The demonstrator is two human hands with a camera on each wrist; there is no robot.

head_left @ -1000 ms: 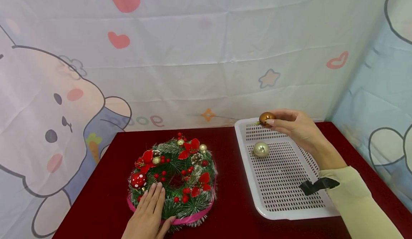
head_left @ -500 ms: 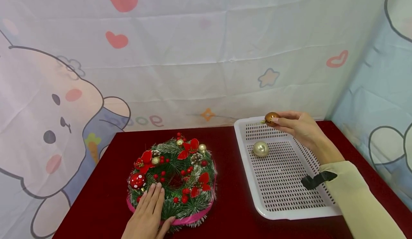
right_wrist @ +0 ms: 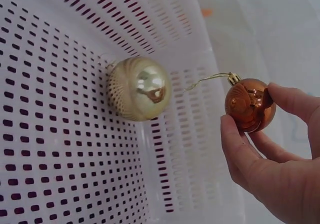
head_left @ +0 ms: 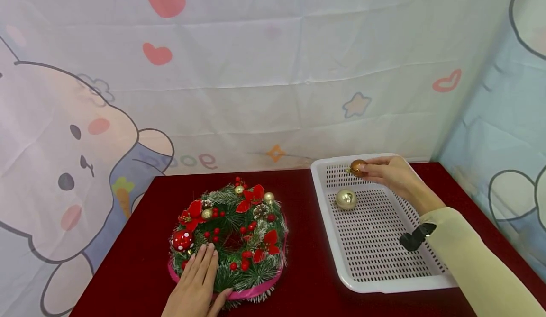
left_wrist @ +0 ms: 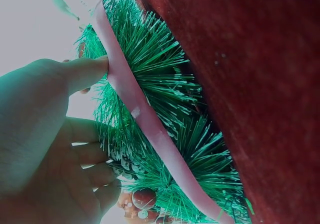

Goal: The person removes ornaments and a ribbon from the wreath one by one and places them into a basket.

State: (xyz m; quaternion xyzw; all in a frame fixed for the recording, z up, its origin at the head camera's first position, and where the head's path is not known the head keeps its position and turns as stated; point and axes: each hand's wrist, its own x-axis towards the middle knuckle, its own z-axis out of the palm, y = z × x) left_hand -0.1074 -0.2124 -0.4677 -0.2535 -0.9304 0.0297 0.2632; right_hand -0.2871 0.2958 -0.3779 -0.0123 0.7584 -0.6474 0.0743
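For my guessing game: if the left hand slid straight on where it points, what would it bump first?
Probably the small round red berries on the green bristly wreath, just ahead of the left hand; depth is unclear.

Your left hand (head_left: 194, 279) covers part of the near left side of the wreath (head_left: 256, 236) and runs out of the head view at the near edge, as does the tabletop (head_left: 307, 260). Your right hand (head_left: 394, 175) hides part of the bronze ball (head_left: 357, 168), whose cord is too fine to trace from there. Your right sleeve (head_left: 469, 255) blocks the near right corner of the white basket (head_left: 331, 234). In the left wrist view, glare washes out the background past your thumb, and the tabletop is blurred.
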